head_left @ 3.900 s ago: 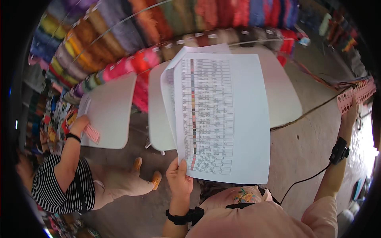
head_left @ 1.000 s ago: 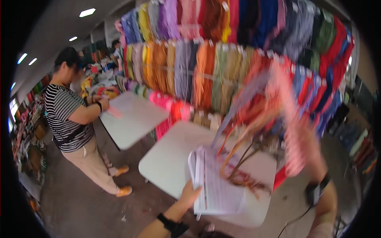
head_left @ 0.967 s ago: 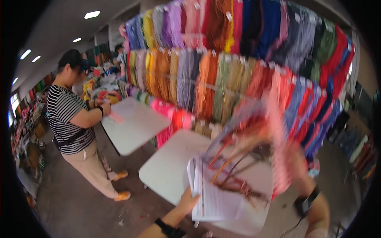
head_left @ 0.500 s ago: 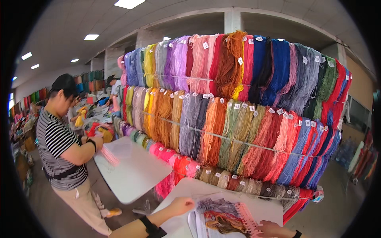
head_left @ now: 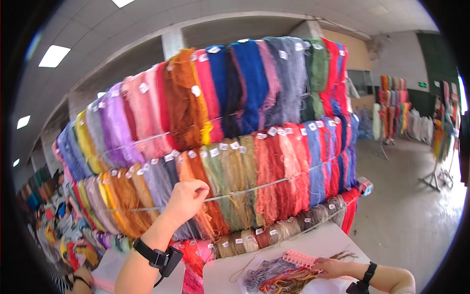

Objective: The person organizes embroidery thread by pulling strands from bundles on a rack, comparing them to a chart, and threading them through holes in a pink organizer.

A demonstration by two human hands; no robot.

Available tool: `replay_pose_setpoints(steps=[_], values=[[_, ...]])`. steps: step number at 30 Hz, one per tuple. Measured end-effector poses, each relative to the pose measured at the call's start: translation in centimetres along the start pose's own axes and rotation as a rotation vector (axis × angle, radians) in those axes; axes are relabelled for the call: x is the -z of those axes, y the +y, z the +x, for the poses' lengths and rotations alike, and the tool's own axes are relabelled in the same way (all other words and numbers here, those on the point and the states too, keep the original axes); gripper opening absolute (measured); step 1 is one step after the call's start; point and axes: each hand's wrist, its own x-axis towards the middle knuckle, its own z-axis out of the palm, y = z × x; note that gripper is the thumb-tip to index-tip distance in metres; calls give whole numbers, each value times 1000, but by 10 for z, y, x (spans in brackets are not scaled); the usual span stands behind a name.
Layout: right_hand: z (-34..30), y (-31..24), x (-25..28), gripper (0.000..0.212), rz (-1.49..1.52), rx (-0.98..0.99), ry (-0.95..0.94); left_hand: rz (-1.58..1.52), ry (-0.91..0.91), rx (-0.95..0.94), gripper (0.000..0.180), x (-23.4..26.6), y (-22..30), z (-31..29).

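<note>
L grip (head_left: pixel 188 200) raised, R grip (head_left: pixel 333 268) prob. holding strip (head_left: pixel 297 258)

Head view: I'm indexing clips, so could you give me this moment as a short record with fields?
Left hand: raised before the skeins, fingers curled, nothing visible in it
Right hand: low, touching the end of a pink holed strip; grip unclear
Threads: loose, grey, red, orange and brown, beside the strip
Surface: white table
Backdrop: skeins in rows, many colours, white tags
Other person: one hand at lower left
</note>
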Motion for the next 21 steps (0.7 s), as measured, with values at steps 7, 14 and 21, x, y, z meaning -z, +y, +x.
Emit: replay_pose_setpoints(steps=[7, 14, 21], values=[[39, -18, 29, 27, 130, 188, 163, 209, -87, -269, 17, -50, 10, 29], [70, 3, 8, 24, 208, 289, 240, 430, -426, -206, 27, -115, -8, -6], [120, -5, 72, 29, 55, 373, 468, 464, -478, -129, 43, -117, -7, -14]])
